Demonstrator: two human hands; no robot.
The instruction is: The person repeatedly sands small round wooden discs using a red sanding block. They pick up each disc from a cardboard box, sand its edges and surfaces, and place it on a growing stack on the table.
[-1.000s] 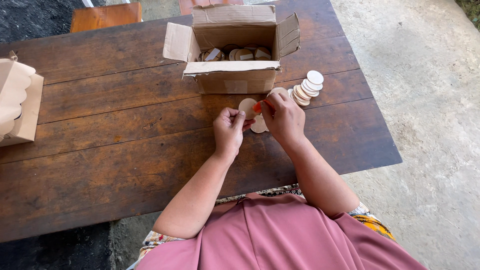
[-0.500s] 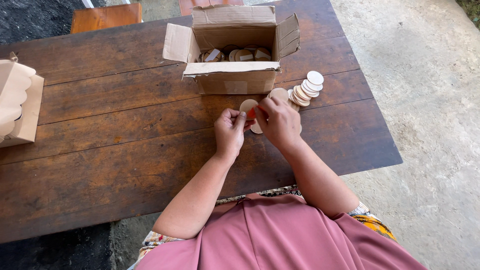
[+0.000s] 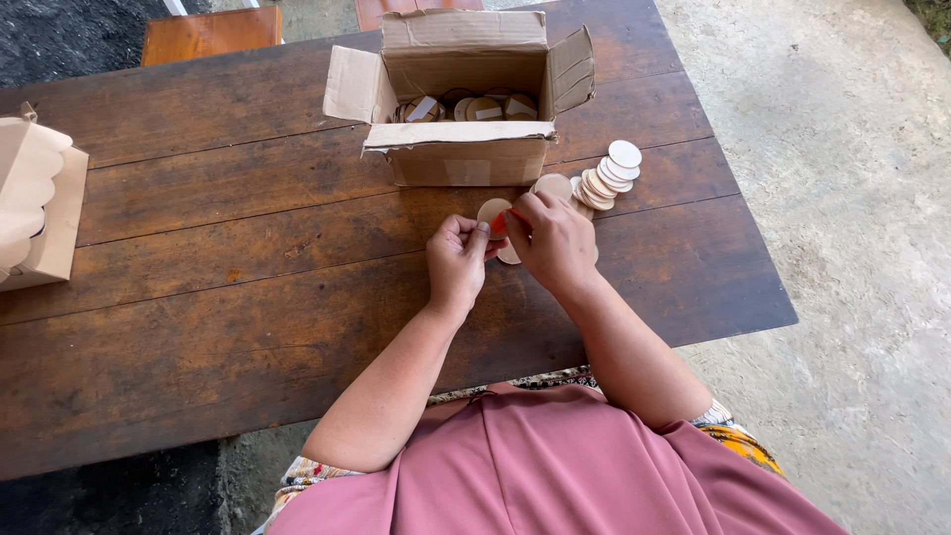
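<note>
Above a dark wooden desk (image 3: 248, 267), the left hand (image 3: 458, 266) pinches a round wooden disc (image 3: 492, 211) while the right hand (image 3: 553, 238), drawn slightly closer than a moment ago, apparently closes on something small and red (image 3: 500, 225) against it, before an open cardboard box (image 3: 466, 159).

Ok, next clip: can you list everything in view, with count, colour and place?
table: one, dark brown wood, fills the view
open box: one, tan cardboard, far middle, discs inside
stacked discs: a fanned pile, pale wood, right of the box
held disc: one, pale wood, between both hands
paper carton: one, tan, left edge
bench: one, orange-brown, beyond the table
left hand: pinches the disc
right hand: on the disc, a small red piece at the fingertips
</note>
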